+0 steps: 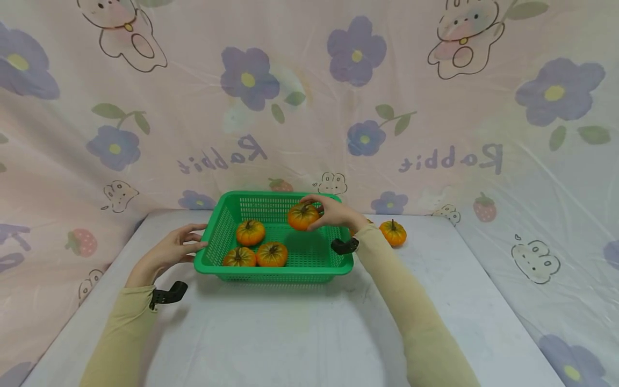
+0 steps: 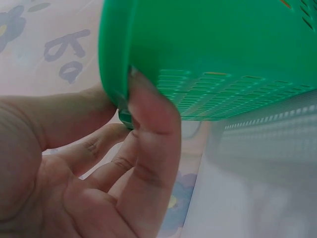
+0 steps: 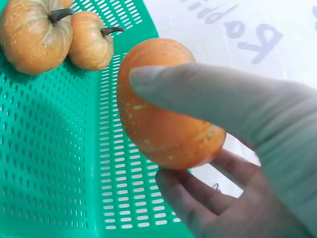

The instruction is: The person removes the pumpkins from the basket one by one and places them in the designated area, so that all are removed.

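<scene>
A green plastic basket point(image 1: 280, 270) with slotted walls stands on the table. My left hand point(image 1: 170, 250) pinches its left rim; in the left wrist view the thumb and fingers point(image 2: 154, 144) lie on both sides of the rim point(image 2: 113, 54). My right hand point(image 1: 336, 212) holds a small orange pumpkin point(image 1: 302, 217) over the right half of the basket. Seen from the right wrist, the thumb presses one side of the pumpkin point(image 3: 163, 126) and the fingers bend beneath it. Three more pumpkins sit inside, one behind point(image 1: 250, 233) and two along the front wall point(image 1: 272, 253).
Right of the basket, another pumpkin point(image 1: 393, 233) rests on the white-covered table point(image 1: 271, 333). One more point(image 1: 369, 221) is mostly hidden behind the right wrist. A printed curtain point(image 1: 300, 118) hangs behind the table and along its sides.
</scene>
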A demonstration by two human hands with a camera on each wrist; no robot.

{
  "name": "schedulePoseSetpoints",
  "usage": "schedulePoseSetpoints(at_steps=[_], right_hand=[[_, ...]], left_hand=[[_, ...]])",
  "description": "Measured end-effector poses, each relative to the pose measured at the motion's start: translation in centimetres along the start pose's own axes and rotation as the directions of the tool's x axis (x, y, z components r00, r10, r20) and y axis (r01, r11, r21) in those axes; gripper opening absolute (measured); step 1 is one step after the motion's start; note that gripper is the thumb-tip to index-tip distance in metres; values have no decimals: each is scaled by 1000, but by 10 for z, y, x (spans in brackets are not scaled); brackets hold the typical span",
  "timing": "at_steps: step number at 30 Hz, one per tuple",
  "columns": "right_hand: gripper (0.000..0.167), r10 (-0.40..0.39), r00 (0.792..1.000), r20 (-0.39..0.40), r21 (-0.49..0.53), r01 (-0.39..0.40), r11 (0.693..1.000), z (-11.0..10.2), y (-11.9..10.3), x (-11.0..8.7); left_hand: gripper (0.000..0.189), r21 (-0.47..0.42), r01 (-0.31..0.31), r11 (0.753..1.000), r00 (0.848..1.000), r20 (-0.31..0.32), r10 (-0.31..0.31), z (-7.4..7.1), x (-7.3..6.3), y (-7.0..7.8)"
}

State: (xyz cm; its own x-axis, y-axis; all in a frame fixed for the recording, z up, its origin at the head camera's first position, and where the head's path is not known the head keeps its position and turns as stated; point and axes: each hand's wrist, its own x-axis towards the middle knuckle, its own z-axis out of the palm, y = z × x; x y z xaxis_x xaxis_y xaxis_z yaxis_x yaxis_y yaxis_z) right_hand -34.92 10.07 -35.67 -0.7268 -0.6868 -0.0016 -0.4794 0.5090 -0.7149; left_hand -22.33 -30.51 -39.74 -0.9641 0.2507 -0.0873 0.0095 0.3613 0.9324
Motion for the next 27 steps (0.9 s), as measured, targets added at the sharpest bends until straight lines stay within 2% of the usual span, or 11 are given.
schedulePoseSetpoints(at_steps=[9,19,23,27], right_hand=[[71,4,1000,-23,129,-1,992,-8,13,-16],[77,-111,988,-108,208,131,969,-20,22,-38],[76,-114,986,-126,266,144,953,-26,27,-47],[74,-102,982,-156,276,143,950,-30,33,-56]], left_hand=[[70,-2,-10,1000,1000,10,10,0,1,0],[70,9,-8,1000,1000,7,8,0,0,2],[70,7,-5,1000,1000,6,5,0,0,3],[69,0,-9,1000,1000,6,9,1,-1,3]])
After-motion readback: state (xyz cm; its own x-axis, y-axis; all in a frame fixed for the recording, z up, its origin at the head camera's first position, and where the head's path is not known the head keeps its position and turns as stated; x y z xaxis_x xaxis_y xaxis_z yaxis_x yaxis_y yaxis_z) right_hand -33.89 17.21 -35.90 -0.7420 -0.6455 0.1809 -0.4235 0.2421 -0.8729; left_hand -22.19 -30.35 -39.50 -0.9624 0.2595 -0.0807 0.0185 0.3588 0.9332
